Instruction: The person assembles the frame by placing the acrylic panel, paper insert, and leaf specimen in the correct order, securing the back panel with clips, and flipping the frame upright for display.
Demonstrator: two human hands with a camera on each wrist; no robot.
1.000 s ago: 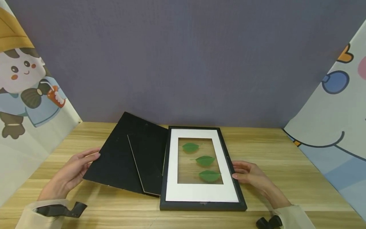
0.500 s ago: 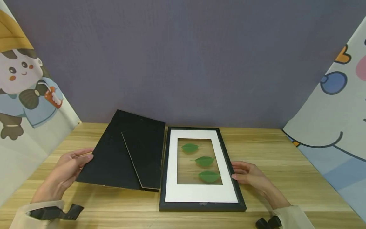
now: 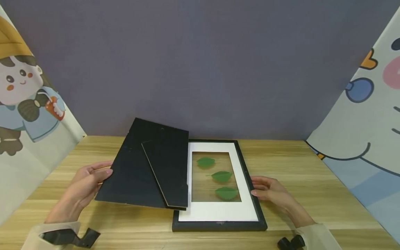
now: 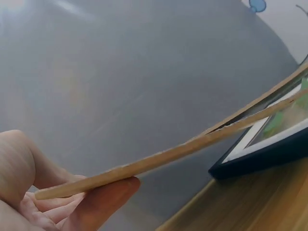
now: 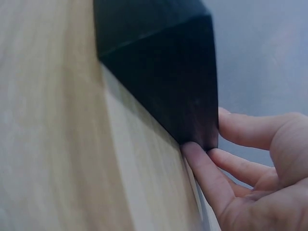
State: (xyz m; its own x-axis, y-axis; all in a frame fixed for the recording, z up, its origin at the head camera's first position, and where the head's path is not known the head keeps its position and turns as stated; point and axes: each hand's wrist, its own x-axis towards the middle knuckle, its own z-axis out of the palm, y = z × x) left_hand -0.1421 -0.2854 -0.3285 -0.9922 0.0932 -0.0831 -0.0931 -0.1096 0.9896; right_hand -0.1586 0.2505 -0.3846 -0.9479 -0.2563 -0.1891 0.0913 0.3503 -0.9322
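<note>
My left hand (image 3: pixel 82 187) pinches the left edge of a black backing board (image 3: pixel 128 173), thumb on one face and fingers on the other. The board is tilted, with a stand flap (image 3: pixel 172 170) on its upper face. In the left wrist view the board's raw brown edge (image 4: pixel 144 166) runs out from the left hand (image 4: pixel 72 202). A black picture frame (image 3: pixel 220 226) with a white mat lies on the table, three green leaves (image 3: pixel 222 176) in its window. The board's right side overlaps the frame's left side. My right hand (image 3: pixel 275 194) holds the frame's right edge between thumb and fingers.
Beneath everything is a wood-grain table (image 3: pixel 312 180). A grey-purple panel (image 3: pixel 218 69) rises behind it. Cartoon-printed walls stand at the left (image 3: pixel 31 104) and right (image 3: pixel 368 139). Each wrist wears a black band or device.
The left hand first drew the board leftward off the frame's edge, then brought it back right, where it now covers the frame's left side. The right hand has stayed at the frame.
</note>
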